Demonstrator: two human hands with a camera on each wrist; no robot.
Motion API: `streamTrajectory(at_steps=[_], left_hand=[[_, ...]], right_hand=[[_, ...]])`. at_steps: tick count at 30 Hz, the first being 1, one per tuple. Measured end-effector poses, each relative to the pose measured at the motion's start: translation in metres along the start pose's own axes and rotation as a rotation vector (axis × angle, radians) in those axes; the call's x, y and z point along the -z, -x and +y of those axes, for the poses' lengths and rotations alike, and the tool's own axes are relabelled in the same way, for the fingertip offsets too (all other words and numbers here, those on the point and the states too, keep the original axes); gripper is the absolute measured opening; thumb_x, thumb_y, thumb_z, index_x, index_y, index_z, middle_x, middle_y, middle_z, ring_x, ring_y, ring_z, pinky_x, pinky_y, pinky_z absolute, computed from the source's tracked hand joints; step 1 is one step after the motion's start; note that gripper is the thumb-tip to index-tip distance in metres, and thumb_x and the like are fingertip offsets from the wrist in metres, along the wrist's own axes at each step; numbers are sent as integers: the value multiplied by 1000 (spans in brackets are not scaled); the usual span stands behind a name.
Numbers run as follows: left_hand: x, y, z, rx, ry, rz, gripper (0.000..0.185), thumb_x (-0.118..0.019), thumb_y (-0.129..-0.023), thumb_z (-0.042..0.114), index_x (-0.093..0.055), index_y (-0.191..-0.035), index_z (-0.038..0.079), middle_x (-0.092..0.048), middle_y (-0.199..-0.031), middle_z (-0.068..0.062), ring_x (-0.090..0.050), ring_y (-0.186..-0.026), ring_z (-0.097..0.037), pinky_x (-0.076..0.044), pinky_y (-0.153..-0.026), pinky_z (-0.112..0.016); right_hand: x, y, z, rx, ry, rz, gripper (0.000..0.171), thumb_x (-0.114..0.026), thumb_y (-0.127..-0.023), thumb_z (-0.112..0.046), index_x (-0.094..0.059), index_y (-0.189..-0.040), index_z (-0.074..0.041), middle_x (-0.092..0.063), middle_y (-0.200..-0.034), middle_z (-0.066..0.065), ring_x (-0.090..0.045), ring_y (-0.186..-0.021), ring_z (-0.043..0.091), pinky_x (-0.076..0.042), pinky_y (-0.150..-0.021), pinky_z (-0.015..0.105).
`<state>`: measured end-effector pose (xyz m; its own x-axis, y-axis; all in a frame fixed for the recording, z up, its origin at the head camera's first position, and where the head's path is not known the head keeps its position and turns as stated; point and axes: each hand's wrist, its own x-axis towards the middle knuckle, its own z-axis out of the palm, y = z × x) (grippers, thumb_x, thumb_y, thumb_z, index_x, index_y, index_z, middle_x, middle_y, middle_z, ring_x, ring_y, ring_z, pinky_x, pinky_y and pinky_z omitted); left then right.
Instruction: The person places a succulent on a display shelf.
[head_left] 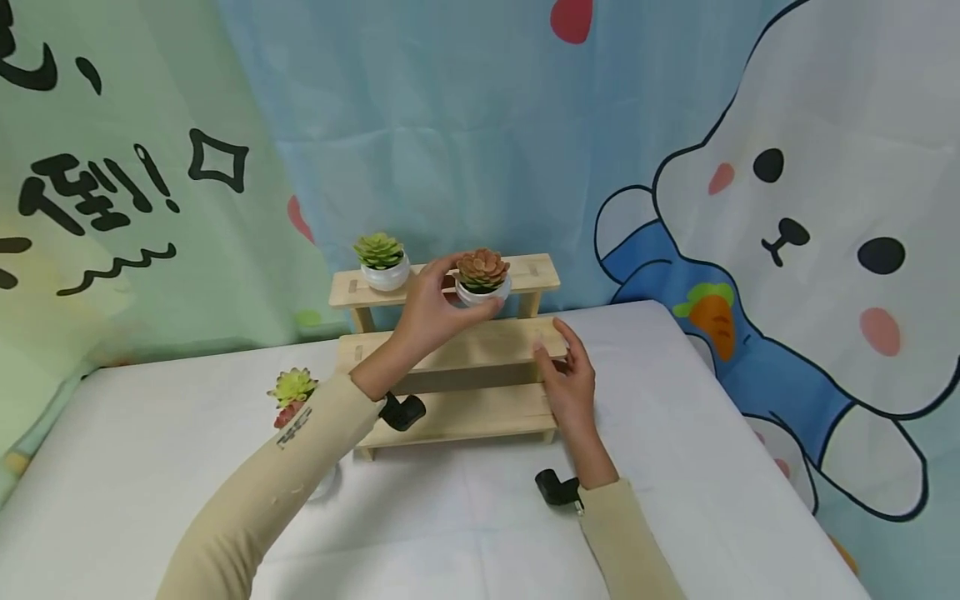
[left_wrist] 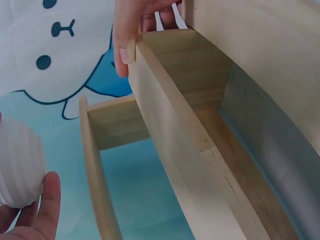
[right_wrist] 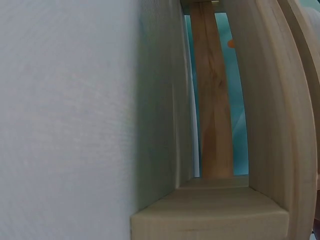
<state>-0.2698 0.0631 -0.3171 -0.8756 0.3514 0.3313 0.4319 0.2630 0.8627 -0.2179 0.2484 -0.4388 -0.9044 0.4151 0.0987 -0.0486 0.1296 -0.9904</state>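
Note:
My left hand (head_left: 435,308) holds a small succulent (head_left: 482,271) with reddish-brown leaves in a white ribbed pot (left_wrist: 20,165), fingers and thumb around the pot. It overlaps the right half of the top tier of a three-tier wooden stand (head_left: 465,412) in the head view. A green potted succulent (head_left: 380,252) sits on that tier's left end. My right hand (head_left: 572,383) grips the right end of the middle tier, thumb on top. In the right wrist view, the stand's boards (right_wrist: 270,110) fill the right side and the hand is hardly visible.
To the left of the stand, light-green and red succulents (head_left: 292,387) show beside my left sleeve, which partly hides them. The stand rests on a white-covered table (head_left: 465,533). A printed curtain (head_left: 450,125) hangs close behind the top tier.

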Motion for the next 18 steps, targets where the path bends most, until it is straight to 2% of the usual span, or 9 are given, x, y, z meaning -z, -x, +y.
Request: streamTrajectory(at_steps=[4,12,18], left_hand=[[-7,-7,-3,2,-4,10,66,-78,-81,14,-49,-137,-4,-54,-129,-21,-59,-112,-33,-52,-90,-41],[-16,-21,-15,-29,-62,20,64,-78,-81,17,-51,-135,-5,-55,-122,-21,-61,-98,-31,-53,-80,-39],[-24,-33,-17,-12,-76,28,65,-77,-82,16,-49,-137,-5,-55,-124,-22,-59,-104,-33,-53,-84,-42]], right_hand=[[2,1,0,18,0,0,49,-63,-96,-18,-50,-143,-15,-41,-151,7,-54,-84,5,-46,-68,18],[2,7,-2,35,-6,0,48,-63,-96,-20,-51,-143,-17,-42,-151,3,-55,-88,14,-46,-67,21],[6,5,-4,55,-8,1,49,-64,-96,-20,-50,-143,-15,-41,-151,6,-56,-89,15,-46,-67,22]])
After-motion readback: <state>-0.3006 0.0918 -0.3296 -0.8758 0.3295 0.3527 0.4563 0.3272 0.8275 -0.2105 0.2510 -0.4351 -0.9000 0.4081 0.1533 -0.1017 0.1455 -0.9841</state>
